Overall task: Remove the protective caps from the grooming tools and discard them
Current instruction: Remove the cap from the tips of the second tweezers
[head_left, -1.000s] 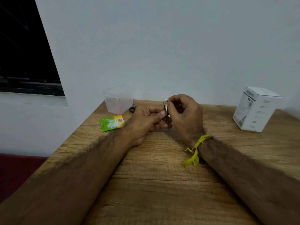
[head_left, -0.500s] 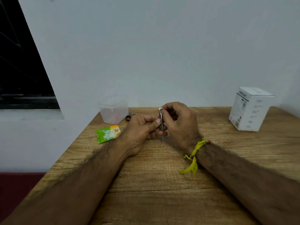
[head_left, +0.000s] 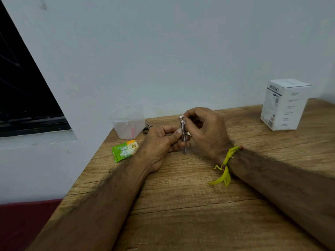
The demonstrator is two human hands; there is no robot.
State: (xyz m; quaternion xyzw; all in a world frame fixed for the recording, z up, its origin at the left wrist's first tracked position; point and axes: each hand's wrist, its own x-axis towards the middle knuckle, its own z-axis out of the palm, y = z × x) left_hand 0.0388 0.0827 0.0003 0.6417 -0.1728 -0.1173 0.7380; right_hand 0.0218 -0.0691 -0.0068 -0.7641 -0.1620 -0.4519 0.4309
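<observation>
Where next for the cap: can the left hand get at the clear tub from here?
Probably yes, once freed. The left hand grips the metal tool, and the clear tub stands open-topped just beyond it near the wall, with only dark scissors lying beside it.

metal tool: middle hidden between the left hand and right hand; kind cannot be told
white cap: small, blurred, partly under the fingertips
dark tool: mostly hidden behind the left hand
white box: print too small to read
container: contents blurred
</observation>
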